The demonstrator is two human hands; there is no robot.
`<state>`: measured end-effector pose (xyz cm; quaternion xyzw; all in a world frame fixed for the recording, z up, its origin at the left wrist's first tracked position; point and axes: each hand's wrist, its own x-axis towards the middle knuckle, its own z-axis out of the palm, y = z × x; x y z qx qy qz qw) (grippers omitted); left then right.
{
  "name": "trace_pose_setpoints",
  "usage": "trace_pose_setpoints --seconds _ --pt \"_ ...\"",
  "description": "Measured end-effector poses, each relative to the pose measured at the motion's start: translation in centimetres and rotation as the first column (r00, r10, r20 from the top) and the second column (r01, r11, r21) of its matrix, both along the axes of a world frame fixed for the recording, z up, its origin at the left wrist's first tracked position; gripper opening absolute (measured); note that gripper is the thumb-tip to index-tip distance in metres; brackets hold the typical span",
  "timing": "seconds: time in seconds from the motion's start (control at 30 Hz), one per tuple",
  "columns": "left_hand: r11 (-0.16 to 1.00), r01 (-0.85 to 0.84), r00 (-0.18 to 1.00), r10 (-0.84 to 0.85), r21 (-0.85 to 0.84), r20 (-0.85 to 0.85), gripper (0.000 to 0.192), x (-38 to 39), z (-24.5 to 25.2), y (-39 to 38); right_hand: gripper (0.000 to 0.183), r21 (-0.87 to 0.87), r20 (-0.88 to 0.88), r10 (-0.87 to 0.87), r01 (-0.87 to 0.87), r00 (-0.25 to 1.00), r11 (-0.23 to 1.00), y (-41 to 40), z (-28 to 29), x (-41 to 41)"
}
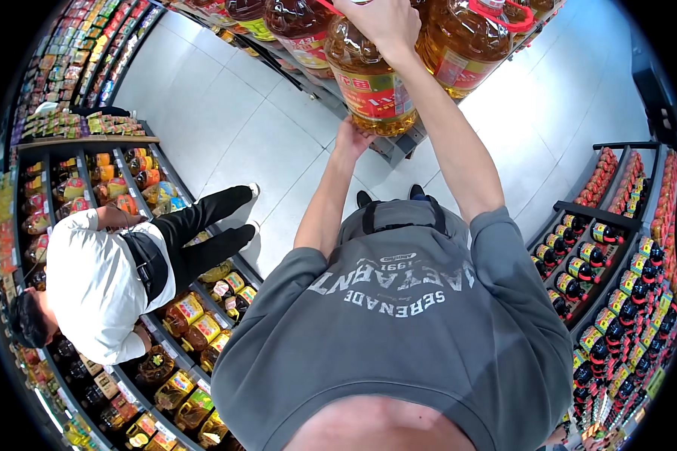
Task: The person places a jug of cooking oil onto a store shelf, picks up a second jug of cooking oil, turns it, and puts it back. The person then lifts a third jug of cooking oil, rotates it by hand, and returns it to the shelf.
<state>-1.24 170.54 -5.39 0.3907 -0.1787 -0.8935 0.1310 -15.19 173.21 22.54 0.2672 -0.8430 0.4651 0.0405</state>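
Observation:
A large clear plastic bottle of golden cooking oil (366, 93) with a red and gold label is in both my hands, at the corner of a stacked display. My right hand (386, 25) grips it at the top, by the neck and handle, which the hand and the picture's upper edge partly hide. From below, my left hand (354, 140) cups the bottle's base, its fingers partly hidden under it. Just right of it stands another oil bottle (465, 48) with a red handle. To the left is a darker oil bottle (302, 36) with a red label.
A grey display base (398, 147) juts out below the bottles. Pale floor tiles (254, 129) surround it. At left, a person in a white shirt (101, 282) leans toward shelves of oil bottles (186, 332). Shelves of dark sauce bottles (570, 284) stand at right.

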Motion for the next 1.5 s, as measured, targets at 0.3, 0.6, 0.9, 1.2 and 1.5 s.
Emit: trace_pose_setpoints --seconds 0.3,0.6,0.9,1.2,1.5 --pt "0.973 -0.001 0.940 0.079 0.229 -0.331 0.054 -1.4 0.5 -0.5 0.057 -0.030 0.020 0.012 -0.011 1.000 0.999 -0.1 -0.3 -1.0" --pt "0.958 -0.052 0.981 0.102 0.282 -0.166 0.059 -3.4 2.9 -0.1 0.052 -0.060 0.016 0.074 -0.073 0.997 0.996 2.0 -0.2 -0.5" --pt "0.952 -0.221 0.974 0.226 0.214 0.002 0.065 2.3 5.4 4.5 0.049 -0.484 0.065 0.285 -0.220 0.956 0.847 12.2 -1.7 1.2" --pt "0.983 -0.014 0.794 0.121 0.181 -0.596 0.043 7.8 9.0 10.7 0.077 -0.692 0.256 0.641 -0.326 0.723 0.644 23.2 8.2 4.6" --pt "0.958 0.287 0.923 -0.268 0.028 -0.277 0.041 6.6 12.1 15.1 0.079 -0.895 0.290 0.911 -0.254 0.294 0.367 26.0 1.3 -4.1"
